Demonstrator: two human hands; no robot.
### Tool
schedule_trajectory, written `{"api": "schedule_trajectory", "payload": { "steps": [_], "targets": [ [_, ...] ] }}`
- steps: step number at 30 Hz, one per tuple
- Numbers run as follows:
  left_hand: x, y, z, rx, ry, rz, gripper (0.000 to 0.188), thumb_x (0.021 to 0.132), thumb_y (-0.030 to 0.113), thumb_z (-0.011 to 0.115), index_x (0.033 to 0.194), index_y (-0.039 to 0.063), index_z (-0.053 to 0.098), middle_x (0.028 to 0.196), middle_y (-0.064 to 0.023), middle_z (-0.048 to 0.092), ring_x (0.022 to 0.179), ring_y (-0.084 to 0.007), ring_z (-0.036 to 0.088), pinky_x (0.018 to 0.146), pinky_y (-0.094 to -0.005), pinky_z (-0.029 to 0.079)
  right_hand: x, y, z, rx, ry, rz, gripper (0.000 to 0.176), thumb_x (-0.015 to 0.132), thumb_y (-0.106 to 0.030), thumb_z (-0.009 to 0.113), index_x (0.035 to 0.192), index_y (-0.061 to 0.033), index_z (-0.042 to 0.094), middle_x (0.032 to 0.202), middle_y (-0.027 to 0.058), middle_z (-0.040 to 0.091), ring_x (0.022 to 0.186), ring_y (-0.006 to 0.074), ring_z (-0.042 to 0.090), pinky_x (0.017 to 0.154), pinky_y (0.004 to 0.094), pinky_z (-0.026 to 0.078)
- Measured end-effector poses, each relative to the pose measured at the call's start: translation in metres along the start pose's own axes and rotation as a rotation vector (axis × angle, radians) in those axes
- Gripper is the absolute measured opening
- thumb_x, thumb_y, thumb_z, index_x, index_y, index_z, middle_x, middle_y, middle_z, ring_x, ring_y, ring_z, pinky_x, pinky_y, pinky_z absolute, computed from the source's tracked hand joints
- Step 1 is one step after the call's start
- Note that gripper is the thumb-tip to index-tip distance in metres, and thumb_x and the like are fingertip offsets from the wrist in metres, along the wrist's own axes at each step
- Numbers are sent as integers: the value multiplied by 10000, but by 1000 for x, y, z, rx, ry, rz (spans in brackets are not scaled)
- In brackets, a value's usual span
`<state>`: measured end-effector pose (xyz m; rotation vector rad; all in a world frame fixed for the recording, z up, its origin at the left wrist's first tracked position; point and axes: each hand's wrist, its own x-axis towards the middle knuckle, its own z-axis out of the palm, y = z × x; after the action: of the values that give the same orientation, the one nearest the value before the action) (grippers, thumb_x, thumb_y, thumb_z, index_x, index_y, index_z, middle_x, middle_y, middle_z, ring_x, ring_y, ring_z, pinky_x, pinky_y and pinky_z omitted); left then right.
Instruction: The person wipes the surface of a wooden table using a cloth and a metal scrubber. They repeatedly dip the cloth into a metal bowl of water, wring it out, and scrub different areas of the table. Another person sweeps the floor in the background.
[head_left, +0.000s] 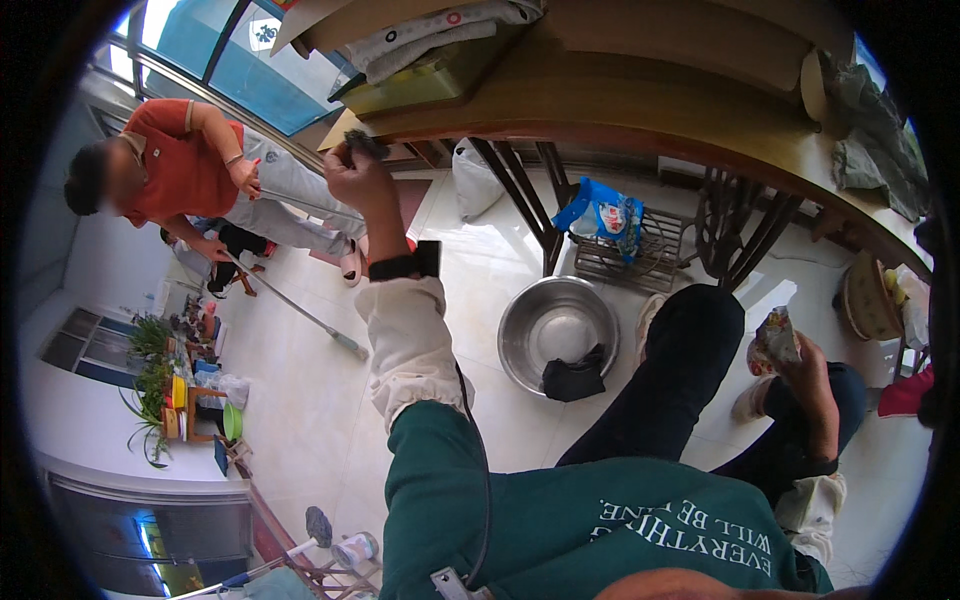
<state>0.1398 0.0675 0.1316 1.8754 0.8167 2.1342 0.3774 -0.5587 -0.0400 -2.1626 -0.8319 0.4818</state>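
My left hand is raised at the near edge of a wooden table, its fingers closed on a dark crumpled cloth or scrubber. At my right knee, my right hand grips a flower-patterned packet or cloth, which I cannot tell apart. On the floor ahead of my legs stands a stainless steel basin. A black cloth lies partly inside it, over the near rim.
A blue plastic packet rests on a metal rack under the table. A white bag stands behind the table legs. At left, a person in an orange shirt holds a long-handled tool. A mop is at lower left.
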Motion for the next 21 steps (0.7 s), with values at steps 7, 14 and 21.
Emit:
{"api": "schedule_trajectory", "payload": {
  "steps": [7,14,21],
  "targets": [
    [-10,34,5,-15,-14,-20,116,852,61,674,924,-25,647,868,-147,680,770,-249,639,727,-361,519,-3,-14,7,48,-22,-47,418,821,107,718,1217,5,631,1151,182,689,1096,327,674,907,426,572],
    [-90,92,16,-95,-74,160,139,829,30,670,956,0,620,916,-140,625,800,-279,620,750,-384,502,2,-22,8,-45,-78,-41,411,844,57,721,1239,-2,622,1174,179,687,1091,321,677,915,437,574],
    [-48,88,12,-239,-33,-147,145,837,33,665,973,-14,646,819,-133,657,740,-289,639,718,-378,517,-2,-9,11,83,-35,-63,383,834,53,733,1202,2,640,1112,164,703,1026,286,691,894,410,570]
  ]
}}
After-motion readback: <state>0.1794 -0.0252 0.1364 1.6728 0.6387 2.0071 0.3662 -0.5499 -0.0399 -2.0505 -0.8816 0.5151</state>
